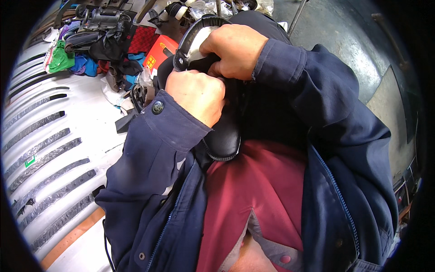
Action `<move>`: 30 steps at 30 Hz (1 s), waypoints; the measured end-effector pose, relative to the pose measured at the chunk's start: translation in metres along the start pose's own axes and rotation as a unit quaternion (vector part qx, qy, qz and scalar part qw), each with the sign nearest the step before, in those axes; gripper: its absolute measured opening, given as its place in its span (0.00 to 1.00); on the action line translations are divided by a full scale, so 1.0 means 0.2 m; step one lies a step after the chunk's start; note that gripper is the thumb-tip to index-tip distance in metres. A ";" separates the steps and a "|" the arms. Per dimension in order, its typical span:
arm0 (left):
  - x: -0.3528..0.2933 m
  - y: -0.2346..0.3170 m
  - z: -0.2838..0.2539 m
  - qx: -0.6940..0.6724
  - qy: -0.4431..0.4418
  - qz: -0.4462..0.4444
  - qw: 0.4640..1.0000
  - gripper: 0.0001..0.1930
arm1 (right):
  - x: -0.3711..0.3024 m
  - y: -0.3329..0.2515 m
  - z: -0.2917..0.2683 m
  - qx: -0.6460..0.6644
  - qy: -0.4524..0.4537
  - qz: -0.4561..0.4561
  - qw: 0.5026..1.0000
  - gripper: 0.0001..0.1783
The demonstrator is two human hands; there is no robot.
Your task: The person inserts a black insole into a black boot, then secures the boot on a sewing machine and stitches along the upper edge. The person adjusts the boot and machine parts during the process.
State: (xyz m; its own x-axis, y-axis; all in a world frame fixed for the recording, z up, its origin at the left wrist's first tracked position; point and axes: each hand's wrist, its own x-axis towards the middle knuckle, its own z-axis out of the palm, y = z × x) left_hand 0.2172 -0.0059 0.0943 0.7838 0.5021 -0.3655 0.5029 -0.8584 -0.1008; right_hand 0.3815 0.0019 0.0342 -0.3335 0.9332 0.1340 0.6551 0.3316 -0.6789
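Note:
A black shoe (224, 138) lies along my lap with its rounded toe toward my body. Its open end faces away and shows a white inside (197, 44) with a dark padded rim. My left hand (195, 94) is closed over the shoe's near-left side, back of the hand up. Over the opening, my right hand (239, 49) bends inward with fingers curled at the rim and the white inside. The two hands almost meet. Their fingertips are largely hidden, so I cannot see whether they pinch anything small such as a lace.
On the left, a white surface (102, 131) bears rows of dark plastic-wrapped strips (59, 154) and an orange strip (74, 238). A red-orange box (161, 51), a green bag (60, 59) and cloth scraps crowd its far end. A grey sheet-like surface (335, 31) lies at far right.

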 end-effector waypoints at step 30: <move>-0.15 0.09 0.09 -0.193 0.055 -0.046 0.979 0.17 | -0.03 -0.01 -0.03 0.012 -0.013 0.017 1.000 0.21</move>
State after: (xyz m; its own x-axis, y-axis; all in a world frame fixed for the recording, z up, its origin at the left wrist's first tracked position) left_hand 0.1972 -0.0384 0.0867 0.7526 0.6019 -0.2669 0.6566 -0.7165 0.2355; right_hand 0.3872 -0.0040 0.0395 -0.3289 0.9399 0.0922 0.6496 0.2960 -0.7003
